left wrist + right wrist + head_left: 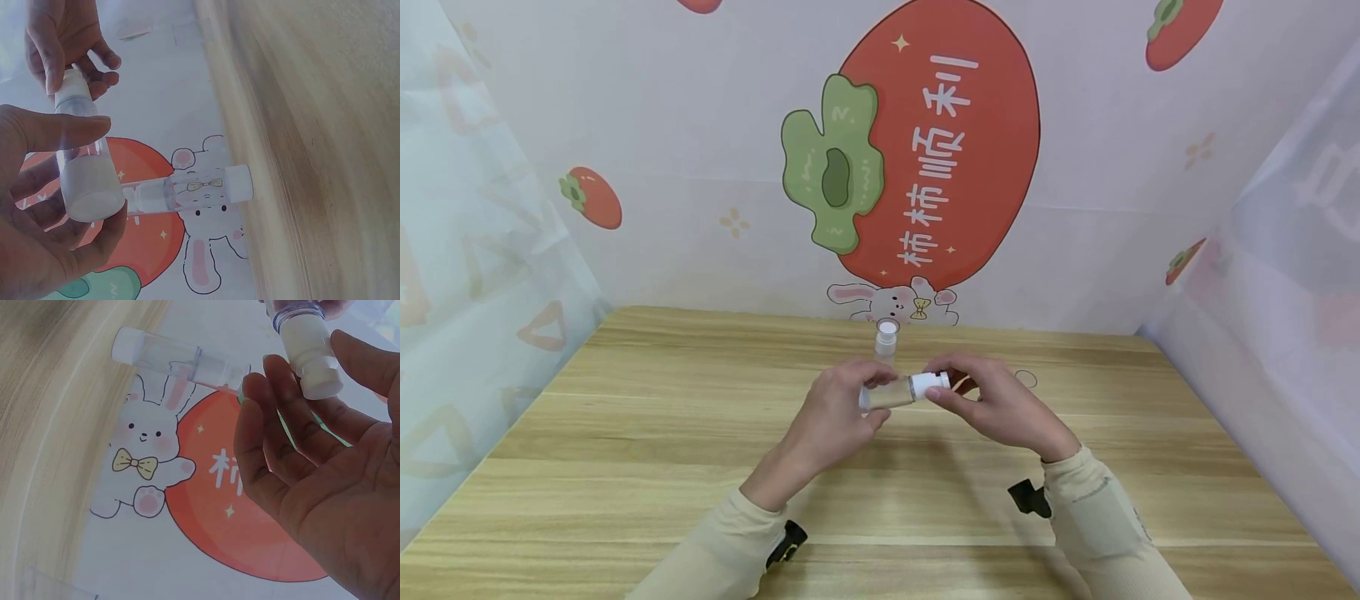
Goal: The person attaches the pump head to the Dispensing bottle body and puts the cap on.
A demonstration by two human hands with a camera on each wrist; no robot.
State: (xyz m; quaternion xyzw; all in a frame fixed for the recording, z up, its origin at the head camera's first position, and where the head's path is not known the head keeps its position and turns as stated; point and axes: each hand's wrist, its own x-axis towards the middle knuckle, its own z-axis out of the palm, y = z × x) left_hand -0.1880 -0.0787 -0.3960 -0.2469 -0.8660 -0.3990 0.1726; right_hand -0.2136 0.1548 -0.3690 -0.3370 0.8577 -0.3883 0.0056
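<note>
A small clear pump bottle (891,393) with a white pump top (928,384) is held tilted nearly level above the table. My left hand (841,410) grips its clear body, thumb on one side and fingers round the other; the white base (92,190) faces the left wrist camera. At the other end, my right hand (1000,408) pinches the white pump top between thumb and fingers. Behind the hands a second clear bottle (886,342) with a white top stands upright on the table; the left hand partly hides it in the head view.
A clear cap-like piece (1026,379) stands on the wooden table (700,467) behind my right hand; its clear wall (56,589) shows at the right wrist view's edge. A printed backdrop (700,250) rises along the table's back edge, with sheets at both sides.
</note>
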